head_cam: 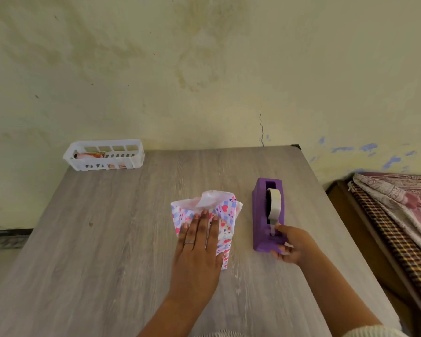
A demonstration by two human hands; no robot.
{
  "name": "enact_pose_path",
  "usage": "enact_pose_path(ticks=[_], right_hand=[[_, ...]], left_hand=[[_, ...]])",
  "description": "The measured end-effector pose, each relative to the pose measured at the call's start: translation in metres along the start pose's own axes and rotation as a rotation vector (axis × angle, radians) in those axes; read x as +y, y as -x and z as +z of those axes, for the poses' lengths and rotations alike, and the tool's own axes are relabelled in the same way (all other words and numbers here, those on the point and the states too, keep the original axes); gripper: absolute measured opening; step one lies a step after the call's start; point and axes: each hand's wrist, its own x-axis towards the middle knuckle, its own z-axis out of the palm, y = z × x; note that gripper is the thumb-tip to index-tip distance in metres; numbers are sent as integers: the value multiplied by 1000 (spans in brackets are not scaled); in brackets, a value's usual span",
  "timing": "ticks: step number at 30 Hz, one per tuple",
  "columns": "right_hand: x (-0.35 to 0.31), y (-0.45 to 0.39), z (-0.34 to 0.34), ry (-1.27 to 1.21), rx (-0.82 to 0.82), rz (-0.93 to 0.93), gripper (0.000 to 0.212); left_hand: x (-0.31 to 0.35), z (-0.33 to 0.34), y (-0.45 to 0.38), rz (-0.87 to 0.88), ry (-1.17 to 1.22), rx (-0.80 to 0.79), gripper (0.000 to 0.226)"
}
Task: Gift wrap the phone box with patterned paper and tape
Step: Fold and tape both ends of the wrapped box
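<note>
i see the phone box wrapped in white paper patterned with pink hearts and blue squares (225, 222) lying just left of the purple plastic tape dispenser (261, 215). my left hand (199, 242) presses flat on it, fingers straight and slightly spread. my right hand (289, 246), at the dispenser's near end, seems to pinch the tape end (273, 227). i judge the body wrapped, while the far end, loosely bunched, needs folding and taping.

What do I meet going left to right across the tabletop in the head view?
White basket → left hand pressing flat on the wrapped phone box → purple tape dispenser → right hand at the tape end.
</note>
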Motion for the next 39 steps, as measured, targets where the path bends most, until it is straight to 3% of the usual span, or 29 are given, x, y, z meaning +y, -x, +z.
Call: enact_pose_path(ticks=[12,18,25,30,35,39], right_hand=[[24,1,18,-340,89,-232,4],[32,11,21,-468,132,-316,16],[57,-3,22,-482,152,-355,17],[67,-12,15,-333,121,-427,14],[68,-22,3,372,330,-583,12],[62,-28,-1,635,414,-576,14]], left_hand=[[-6,0,6,21,-91,-65,88],[-6,2,7,27,-95,-68,91],[-6,6,5,30,-100,-45,91],[-7,6,5,39,-108,-32,93],[-7,7,6,43,-109,-22,91],[-8,5,6,37,-109,-31,92]])
